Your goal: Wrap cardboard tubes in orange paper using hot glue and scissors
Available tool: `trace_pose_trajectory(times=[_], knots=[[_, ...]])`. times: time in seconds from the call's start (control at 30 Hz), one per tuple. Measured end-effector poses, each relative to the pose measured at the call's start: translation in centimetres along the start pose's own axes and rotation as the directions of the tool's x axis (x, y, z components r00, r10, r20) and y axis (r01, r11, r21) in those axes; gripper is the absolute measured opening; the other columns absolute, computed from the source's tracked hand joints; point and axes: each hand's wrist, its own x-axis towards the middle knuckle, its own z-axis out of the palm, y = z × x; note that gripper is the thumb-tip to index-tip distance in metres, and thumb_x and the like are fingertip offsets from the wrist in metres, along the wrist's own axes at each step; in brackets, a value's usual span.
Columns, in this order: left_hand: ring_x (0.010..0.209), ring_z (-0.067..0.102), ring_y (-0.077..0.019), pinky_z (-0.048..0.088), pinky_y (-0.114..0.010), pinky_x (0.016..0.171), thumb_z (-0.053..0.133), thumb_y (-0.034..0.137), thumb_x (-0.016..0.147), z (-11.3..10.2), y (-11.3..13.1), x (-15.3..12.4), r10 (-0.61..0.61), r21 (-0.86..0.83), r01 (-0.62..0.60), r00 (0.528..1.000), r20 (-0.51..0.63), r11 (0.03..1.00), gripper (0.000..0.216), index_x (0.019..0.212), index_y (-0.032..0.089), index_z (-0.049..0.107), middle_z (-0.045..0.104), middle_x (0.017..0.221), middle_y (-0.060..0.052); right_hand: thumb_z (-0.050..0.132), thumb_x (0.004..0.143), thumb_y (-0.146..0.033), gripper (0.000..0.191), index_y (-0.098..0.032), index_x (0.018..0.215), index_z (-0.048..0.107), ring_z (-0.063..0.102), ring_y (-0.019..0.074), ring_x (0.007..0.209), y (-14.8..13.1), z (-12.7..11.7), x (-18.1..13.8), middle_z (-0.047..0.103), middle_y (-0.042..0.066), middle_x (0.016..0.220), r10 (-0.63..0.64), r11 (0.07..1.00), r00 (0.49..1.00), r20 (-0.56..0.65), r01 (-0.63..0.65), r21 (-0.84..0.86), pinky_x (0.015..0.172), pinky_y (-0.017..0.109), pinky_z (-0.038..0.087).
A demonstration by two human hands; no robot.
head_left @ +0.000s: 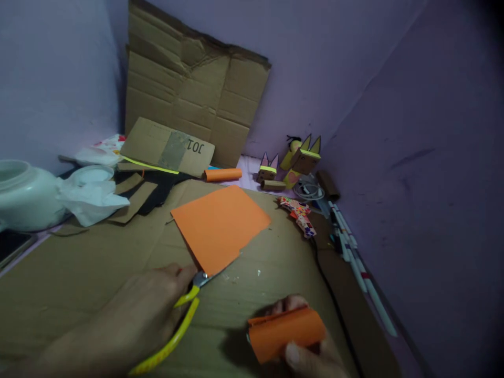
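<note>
The right hand [311, 361] pinches the orange roll [289, 332] in a snug grip; slackening could let its loose edge spring open. To its left, the left hand [151, 296] is at the yellow scissors [200, 280], hold unclear; a careless nudge might nick the orange sheet [221, 224] just beyond, on the worktop [118, 252].

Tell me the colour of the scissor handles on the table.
The scissor handles are bright yellow, best seen in the head view.
</note>
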Motion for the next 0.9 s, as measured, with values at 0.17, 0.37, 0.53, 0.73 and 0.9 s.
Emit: trace_pose_trajectory(times=[0.17,0.37,0.53,0.73,0.9], knots=[[0.084,0.061,-0.0289,0.044,-0.036,0.071,0.047,0.023,0.075,-1.8,-1.1,4.2,0.027,0.137,-0.017,0.997,-0.069,0.990,0.046,0.119,0.019,0.056,0.064,0.092,-0.013,0.090,0.043,-0.027,0.045,-0.024,0.079,0.062,0.064,0.0192,0.077,-0.3,0.0,1.8,0.067,0.001,0.084,-0.141,0.983,0.990,0.018,0.142,-0.120,0.070,0.030,0.051],[0.101,0.055,-0.0278,0.043,-0.039,0.086,0.048,0.030,0.077,-2.6,0.1,3.0,0.045,-0.109,-0.078,0.959,-0.280,0.991,0.041,0.115,0.020,0.058,0.059,0.112,-0.012,0.090,0.042,-0.021,0.045,-0.023,0.074,0.059,0.064,0.0199,0.083,-1.0,1.2,4.0,0.069,0.003,0.090,-0.277,0.935,0.961,0.013,0.273,-0.227,0.068,0.027,0.051],[0.067,0.055,-0.0152,0.044,-0.024,0.059,0.057,0.049,0.073,-1.5,2.9,2.6,-0.062,-0.728,-0.037,0.992,-0.109,0.684,0.034,0.090,0.020,0.059,0.059,0.079,-0.001,0.076,0.062,-0.014,0.023,-0.022,0.074,0.059,0.062,0.0194,0.088,-1.5,2.9,6.2,0.066,0.005,0.094,-0.440,0.688,0.869,0.225,0.487,-0.538,0.072,0.026,0.049],[0.049,0.043,-0.0074,0.032,-0.021,0.046,0.063,0.051,0.069,0.4,2.0,5.6,-0.134,-0.945,0.110,0.988,0.071,0.307,0.037,0.066,0.015,0.056,0.051,0.067,0.002,0.056,0.067,-0.002,0.029,-0.025,0.083,0.054,0.059,0.0187,0.093,-0.1,3.2,8.3,0.062,0.003,0.100,-0.554,0.433,0.703,0.445,0.701,-0.567,0.079,0.027,0.045],[0.047,0.044,-0.0051,0.032,-0.019,0.045,0.072,0.040,0.061,0.8,1.3,5.8,-0.274,-0.971,0.079,0.962,0.015,0.224,0.030,0.060,0.014,0.058,0.057,0.073,0.001,0.055,0.069,-0.002,0.046,-0.027,0.107,0.051,0.051,0.0227,0.114,0.8,2.6,8.8,0.050,0.007,0.124,-0.485,0.471,0.778,0.399,0.617,-0.630,0.091,0.034,0.043]])
